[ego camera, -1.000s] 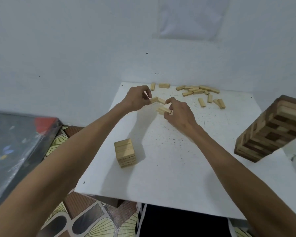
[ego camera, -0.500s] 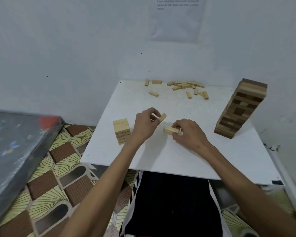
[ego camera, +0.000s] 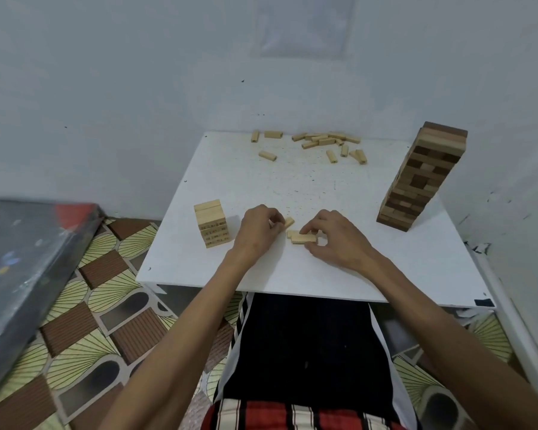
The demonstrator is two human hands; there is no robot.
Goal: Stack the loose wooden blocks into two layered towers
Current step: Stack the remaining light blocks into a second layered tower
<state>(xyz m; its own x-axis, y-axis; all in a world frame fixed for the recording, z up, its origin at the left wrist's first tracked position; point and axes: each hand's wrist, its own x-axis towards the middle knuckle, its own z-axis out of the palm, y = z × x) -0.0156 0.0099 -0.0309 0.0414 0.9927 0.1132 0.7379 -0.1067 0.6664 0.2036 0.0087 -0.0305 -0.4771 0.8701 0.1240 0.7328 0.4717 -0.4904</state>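
Head view, as I see it from the remote station. The white table [ego camera: 292, 274] stands against the wall. My left hand [ego camera: 257, 231] has its fingers curled and pinches a single block [ego camera: 289, 222] between thumb and fingertips; the block is tilted and juts to the right, near the table's middle. Just to its right, my right hand [ego camera: 336, 240] is curled over a pair of blocks [ego camera: 303, 238] lying flat on the tabletop and touching one another, with the thumb on the near side and the fingertips on the far side; I cannot tell how firmly it grips. The single block and the pair are close but apart. Left of the left hand stands a short tower [ego camera: 212, 223] of pale blocks, upright. At the right side rises a tall tower [ego camera: 423, 175] of mixed pale and dark blocks. Loose blocks [ego camera: 323, 141] lie scattered along the far edge. A patterned floor covering [ego camera: 84, 321] shows at near left.
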